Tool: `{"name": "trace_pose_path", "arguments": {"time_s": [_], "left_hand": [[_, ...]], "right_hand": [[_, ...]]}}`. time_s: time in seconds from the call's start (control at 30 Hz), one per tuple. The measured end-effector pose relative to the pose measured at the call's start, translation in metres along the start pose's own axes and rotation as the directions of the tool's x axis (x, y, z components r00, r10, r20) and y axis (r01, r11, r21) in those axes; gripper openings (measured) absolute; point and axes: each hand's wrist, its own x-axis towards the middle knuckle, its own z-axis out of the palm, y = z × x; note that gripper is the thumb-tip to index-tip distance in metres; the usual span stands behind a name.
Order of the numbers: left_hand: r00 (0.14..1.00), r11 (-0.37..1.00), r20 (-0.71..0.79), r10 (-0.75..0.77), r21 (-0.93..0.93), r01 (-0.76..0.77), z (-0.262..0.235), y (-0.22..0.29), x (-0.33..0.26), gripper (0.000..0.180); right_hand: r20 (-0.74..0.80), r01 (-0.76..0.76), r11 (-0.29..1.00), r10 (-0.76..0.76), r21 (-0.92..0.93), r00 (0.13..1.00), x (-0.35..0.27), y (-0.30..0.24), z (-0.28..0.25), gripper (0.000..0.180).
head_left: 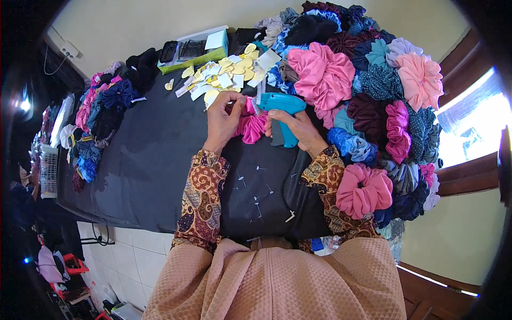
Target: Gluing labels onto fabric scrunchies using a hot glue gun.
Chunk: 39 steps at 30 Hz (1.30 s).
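In my right hand [298, 128] is a teal tagging gun [282, 102], its grey trigger under my fingers and its front end pointing left. A bright pink scrunchie [250, 126] lies on the black cloth below the gun's tip. My left hand [225, 118] is closed at the scrunchie's upper left edge, pinching it. A clear strip of tag fasteners [261, 88] sticks up from the top of the gun. Whether the needle goes through the fabric is hidden between my hands.
Beyond my hands lie loose yellow and white paper tags [226, 69] and a green-sided box [194, 50] of black items. Scrunchies are heaped on the right [365, 120], with a smaller pile [104, 106] at left. Several small plastic fasteners [258, 198] lie scattered on the black cloth [154, 154].
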Motion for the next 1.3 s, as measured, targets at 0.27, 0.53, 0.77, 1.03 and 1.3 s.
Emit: {"name": "trace_pose_path", "arguments": {"time_s": [0.27,0.53,0.77,1.03,1.3], "left_hand": [[0.997,0.998,-0.068,0.047,0.039,-0.045,0.005,0.006,-0.002,0.009],[0.996,0.997,-0.087,0.023,0.075,-0.017,0.008,0.011,-0.004,0.013],[0.974,0.984,-0.162,0.160,0.110,-0.143,0.016,0.010,-0.006,0.007],[0.954,0.979,-0.250,0.166,0.158,-0.129,0.028,0.010,-0.011,0.005],[0.926,0.971,-0.336,0.173,0.213,-0.104,0.040,0.011,-0.015,0.005]], "right_hand": [[-0.038,0.008,1.000,-0.008,-0.018,0.999,0.003,0.009,-0.002,0.022],[-0.064,-0.010,0.999,0.007,-0.051,0.998,0.003,0.010,-0.003,0.022],[-0.090,0.023,0.999,-0.026,-0.036,0.996,0.004,0.012,0.001,0.019],[-0.156,0.053,0.998,-0.059,-0.040,0.986,0.004,0.011,0.006,0.021],[-0.206,0.057,0.997,-0.068,-0.058,0.976,0.003,0.019,0.008,0.020]]}}
